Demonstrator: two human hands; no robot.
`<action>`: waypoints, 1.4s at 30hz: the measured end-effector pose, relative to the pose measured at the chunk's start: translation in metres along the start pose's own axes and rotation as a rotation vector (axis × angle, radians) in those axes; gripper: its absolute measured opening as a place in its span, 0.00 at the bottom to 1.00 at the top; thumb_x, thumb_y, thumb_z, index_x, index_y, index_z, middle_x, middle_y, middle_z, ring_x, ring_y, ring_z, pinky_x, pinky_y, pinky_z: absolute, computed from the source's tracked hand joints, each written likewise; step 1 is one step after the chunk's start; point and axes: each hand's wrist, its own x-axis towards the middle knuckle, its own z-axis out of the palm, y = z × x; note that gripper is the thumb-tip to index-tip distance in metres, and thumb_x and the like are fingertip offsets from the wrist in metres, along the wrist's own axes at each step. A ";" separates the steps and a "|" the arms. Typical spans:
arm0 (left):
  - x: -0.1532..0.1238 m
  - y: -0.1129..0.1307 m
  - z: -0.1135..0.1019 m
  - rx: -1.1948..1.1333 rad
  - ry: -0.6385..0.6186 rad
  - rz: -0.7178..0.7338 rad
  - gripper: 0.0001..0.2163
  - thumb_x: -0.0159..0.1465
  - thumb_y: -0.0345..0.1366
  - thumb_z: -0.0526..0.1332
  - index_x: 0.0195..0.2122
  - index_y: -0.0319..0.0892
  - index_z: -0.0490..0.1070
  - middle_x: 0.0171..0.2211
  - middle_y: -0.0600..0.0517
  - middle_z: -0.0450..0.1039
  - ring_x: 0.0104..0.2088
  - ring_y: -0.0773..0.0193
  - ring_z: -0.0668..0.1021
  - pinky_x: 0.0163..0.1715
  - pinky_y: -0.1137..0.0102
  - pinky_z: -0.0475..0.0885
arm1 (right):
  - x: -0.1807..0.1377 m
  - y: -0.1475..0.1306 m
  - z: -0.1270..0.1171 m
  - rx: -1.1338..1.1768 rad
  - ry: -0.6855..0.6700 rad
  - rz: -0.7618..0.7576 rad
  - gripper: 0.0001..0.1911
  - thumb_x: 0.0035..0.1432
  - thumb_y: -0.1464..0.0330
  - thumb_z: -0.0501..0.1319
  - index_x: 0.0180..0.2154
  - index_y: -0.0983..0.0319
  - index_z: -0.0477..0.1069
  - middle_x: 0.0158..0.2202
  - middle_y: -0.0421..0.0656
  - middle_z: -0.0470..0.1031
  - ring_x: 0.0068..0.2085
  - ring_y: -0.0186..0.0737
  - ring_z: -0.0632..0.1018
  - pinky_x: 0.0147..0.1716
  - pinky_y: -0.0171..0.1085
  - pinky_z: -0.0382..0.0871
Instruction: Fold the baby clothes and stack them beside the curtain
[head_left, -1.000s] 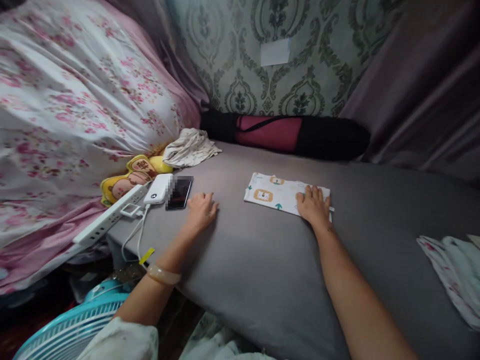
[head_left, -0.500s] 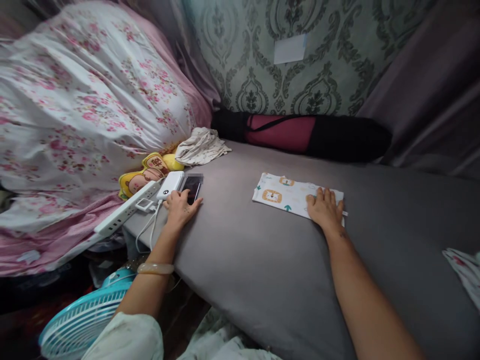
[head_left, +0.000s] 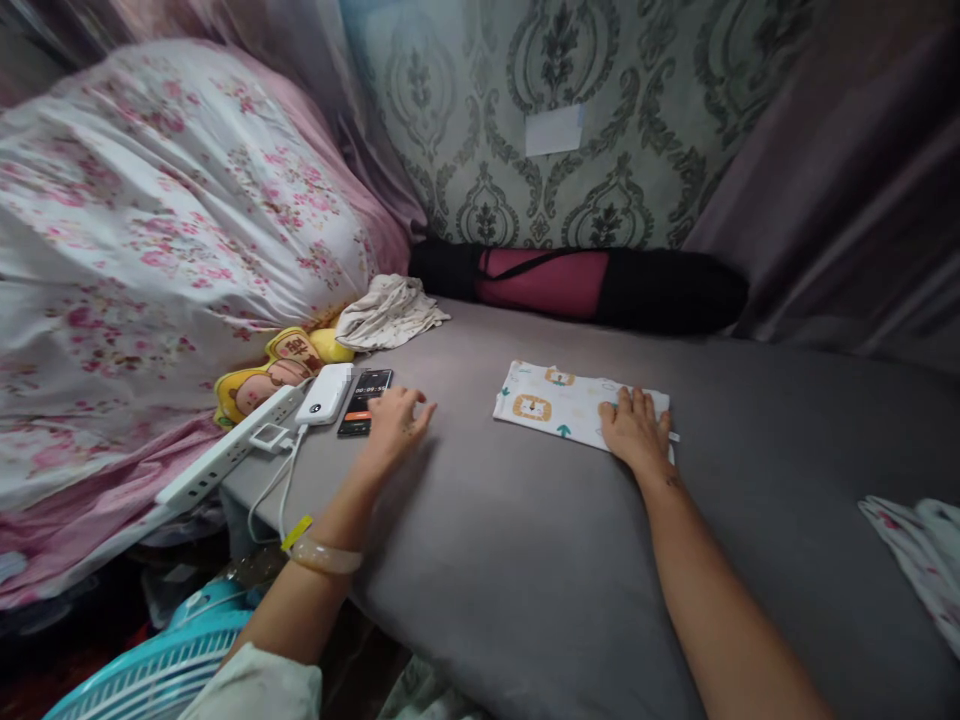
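My right hand (head_left: 637, 428) lies flat, fingers spread, on the right end of a folded white cloth (head_left: 577, 400) printed with lion faces and green arrows. The cloth rests on a grey sheet (head_left: 517, 540). My left hand (head_left: 399, 425) is beside the right edge of a dark phone (head_left: 358, 408), its fingers apart and loosely bent, holding nothing. Lit digits and an orange bar show on the phone's screen, which the fingers partly cover. A white power bank (head_left: 325, 392) lies just left of the phone.
A white power strip (head_left: 225, 455) with a charger and cables (head_left: 289, 485) runs along the left edge. Behind it sit a yellow plush (head_left: 259, 385) and a crumpled cloth (head_left: 394, 312). A long black-and-red bag (head_left: 540, 280) lies against the wall. A blue fan (head_left: 165, 665) stands below left.
My left hand has moved right, off the phone's lower part, and the phone's screen now shows lit digits. My right hand stays on the cloth. The view has shifted slightly.
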 end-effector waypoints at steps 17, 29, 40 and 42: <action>0.060 0.186 0.088 -0.367 -0.114 0.671 0.17 0.65 0.27 0.50 0.54 0.37 0.67 0.54 0.40 0.71 0.56 0.58 0.72 0.56 0.63 0.66 | -0.015 -0.031 -0.014 0.131 -0.007 -0.216 0.29 0.68 0.63 0.43 0.66 0.68 0.54 0.69 0.51 0.50 0.69 0.47 0.50 0.65 0.53 0.33; 0.053 0.202 0.105 -0.065 -0.186 0.530 0.24 0.71 0.42 0.42 0.66 0.39 0.56 0.67 0.43 0.54 0.67 0.52 0.57 0.64 0.55 0.54 | -0.012 -0.028 -0.010 0.127 -0.050 -0.238 0.29 0.69 0.63 0.41 0.66 0.67 0.54 0.69 0.49 0.51 0.69 0.45 0.51 0.66 0.50 0.38; 0.061 0.188 0.105 -0.006 -0.175 0.406 0.27 0.71 0.45 0.41 0.66 0.37 0.54 0.67 0.42 0.54 0.66 0.48 0.57 0.63 0.52 0.53 | -0.005 -0.018 -0.002 0.114 -0.009 -0.107 0.32 0.68 0.61 0.42 0.66 0.72 0.51 0.69 0.53 0.49 0.69 0.48 0.51 0.65 0.51 0.39; 0.061 0.188 0.103 -0.012 -0.178 0.407 0.27 0.71 0.45 0.41 0.66 0.37 0.55 0.67 0.42 0.55 0.66 0.48 0.57 0.63 0.52 0.53 | -0.004 -0.015 -0.005 0.110 -0.014 -0.101 0.31 0.68 0.61 0.42 0.66 0.72 0.52 0.69 0.53 0.50 0.68 0.49 0.51 0.65 0.50 0.40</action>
